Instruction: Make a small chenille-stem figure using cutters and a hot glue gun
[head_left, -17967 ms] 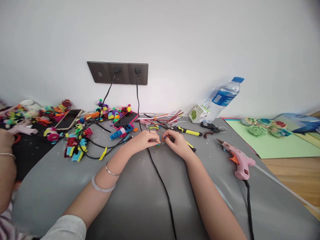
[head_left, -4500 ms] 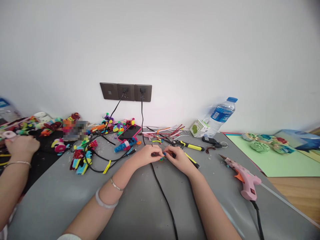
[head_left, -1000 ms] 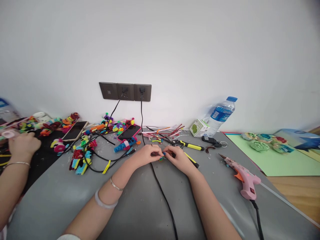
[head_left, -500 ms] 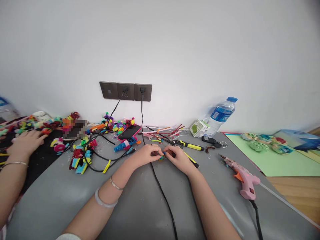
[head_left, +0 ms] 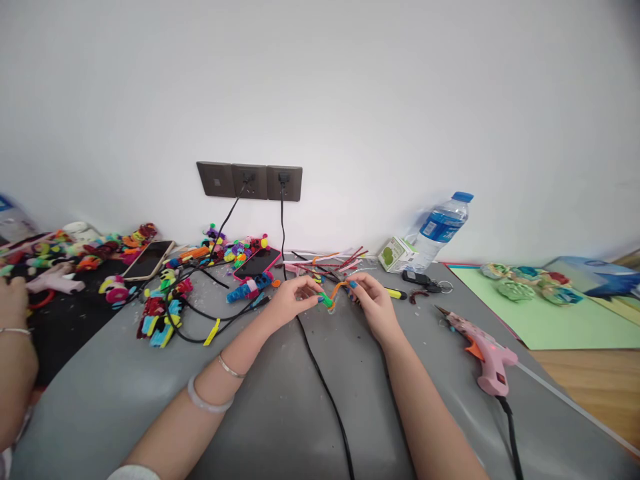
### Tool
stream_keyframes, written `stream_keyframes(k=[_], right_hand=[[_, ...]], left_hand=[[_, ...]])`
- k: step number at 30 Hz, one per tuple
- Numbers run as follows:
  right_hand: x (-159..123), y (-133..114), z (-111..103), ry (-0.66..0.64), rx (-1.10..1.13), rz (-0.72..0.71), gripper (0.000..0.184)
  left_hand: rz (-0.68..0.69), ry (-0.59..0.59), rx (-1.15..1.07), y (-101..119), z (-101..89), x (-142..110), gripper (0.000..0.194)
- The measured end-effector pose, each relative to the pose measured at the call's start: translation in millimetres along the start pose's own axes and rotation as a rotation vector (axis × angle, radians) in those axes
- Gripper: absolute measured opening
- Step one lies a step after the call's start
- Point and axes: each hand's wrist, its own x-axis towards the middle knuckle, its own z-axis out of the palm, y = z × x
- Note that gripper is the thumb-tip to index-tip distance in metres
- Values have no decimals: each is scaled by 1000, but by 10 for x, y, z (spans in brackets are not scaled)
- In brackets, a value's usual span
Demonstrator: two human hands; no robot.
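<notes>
Between finger and thumb of my left hand [head_left: 295,298] is a small green fuzzy piece [head_left: 326,300], perhaps a coiled pipe cleaner. An orange pipe cleaner [head_left: 339,287] runs up from its end, bent in an angle. My right hand [head_left: 375,305] pinches the upper end of that orange strand. Both hands are just above the grey table, near its middle. Partly hidden behind my right hand is a pair of pliers with a yellow-and-black handle [head_left: 397,293].
A pink glue gun [head_left: 493,360] lies at right, by green paper [head_left: 475,290]. A water bottle [head_left: 443,230] and small carton [head_left: 395,255] stand by the wall. Black cables [head_left: 325,387] cross the table. Left are phones [head_left: 149,260], fuzzy figures [head_left: 163,313] and another person's hand [head_left: 13,300].
My hands have moved apart, and the orange strand now shows stretched between them. At the left, the other person's hand has shifted left, and a pink glue gun shows beside it.
</notes>
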Motion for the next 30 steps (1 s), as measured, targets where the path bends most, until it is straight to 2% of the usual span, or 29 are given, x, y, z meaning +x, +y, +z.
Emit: stream_keyframes(k=[4, 8, 11, 16, 23, 30], right_hand=[[12, 29, 3, 33, 47, 13, 21], [23, 57, 23, 17, 69, -3, 23], [29, 69, 16, 66, 107, 7, 21], [29, 58, 10, 118, 185, 37, 24], [8, 41, 30, 55, 174, 31, 25], [-12, 9, 42, -67, 210, -16, 23]], left_hand=[[-104, 19, -222, -33, 52, 17, 31], [-165, 10, -320, -35, 89, 11, 37], [-149, -20, -283, -39, 92, 6, 37], [-161, 9, -191, -72, 92, 18, 30], [-169, 89, -177, -144, 91, 56, 27], [-136, 243, -215, -155, 74, 71, 28]])
